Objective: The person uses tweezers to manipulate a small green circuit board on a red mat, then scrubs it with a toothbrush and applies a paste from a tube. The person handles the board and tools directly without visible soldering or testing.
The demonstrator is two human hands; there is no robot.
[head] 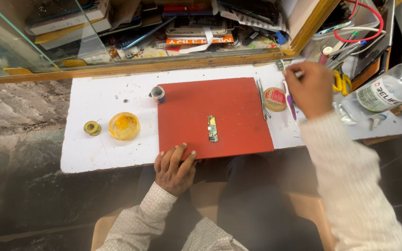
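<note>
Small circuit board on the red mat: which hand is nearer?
Left. The left hand rests on the red mat's near edge, just below-left of the circuit board. The right hand is off the mat, far right, by the tools.

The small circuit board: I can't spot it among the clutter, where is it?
In the head view the small circuit board lies near the middle of the red mat, beyond the left hand resting on the mat's near edge.
</note>
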